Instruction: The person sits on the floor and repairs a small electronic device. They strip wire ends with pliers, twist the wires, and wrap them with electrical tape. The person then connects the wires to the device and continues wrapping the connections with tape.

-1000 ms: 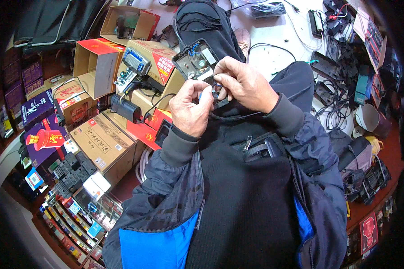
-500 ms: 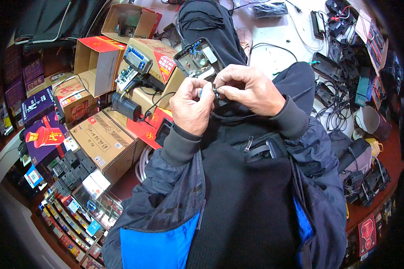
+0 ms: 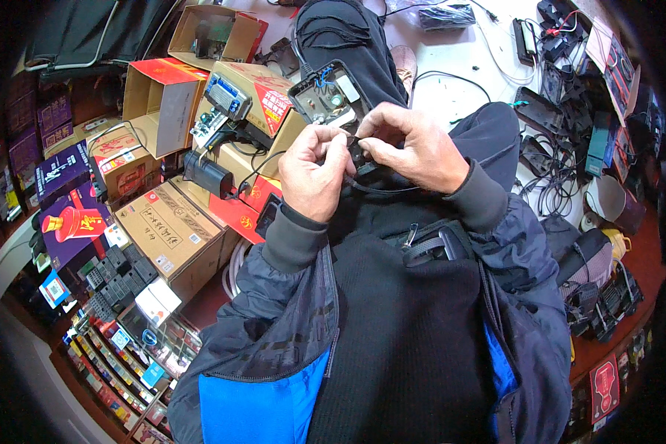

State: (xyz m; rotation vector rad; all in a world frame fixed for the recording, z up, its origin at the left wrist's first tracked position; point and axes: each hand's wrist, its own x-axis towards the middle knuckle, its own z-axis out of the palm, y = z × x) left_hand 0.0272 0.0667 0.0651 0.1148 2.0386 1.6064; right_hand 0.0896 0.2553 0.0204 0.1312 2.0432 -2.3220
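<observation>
My left hand [image 3: 316, 172] and my right hand [image 3: 414, 148] meet over my lap, each closed in a fingertip pinch. A thin black wire [image 3: 354, 139] seems to run between the fingertips; most of it is hidden. Just beyond the fingers lies an open black plastic housing [image 3: 297, 95], resting near my leg. Inside it are a circuit board with small parts, blue wires [image 3: 323, 78] and a white block [image 3: 345, 86]. A black cable [image 3: 385, 190] curves below my hands across my lap.
On the left stand cardboard boxes [image 3: 166, 233], with a circuit board on a blue-topped part [image 3: 228, 96] and a black adapter [image 3: 209, 176] on them. To the right lie tangled cables [image 3: 559, 185] and black plastic shells [image 3: 540, 111]. A red bottle-shaped thing [image 3: 74, 223] is at far left.
The fingertips of both hands have shifted slightly and stay pinched close together. A small blue bit at my left fingertips no longer shows. The open housing has barely moved.
</observation>
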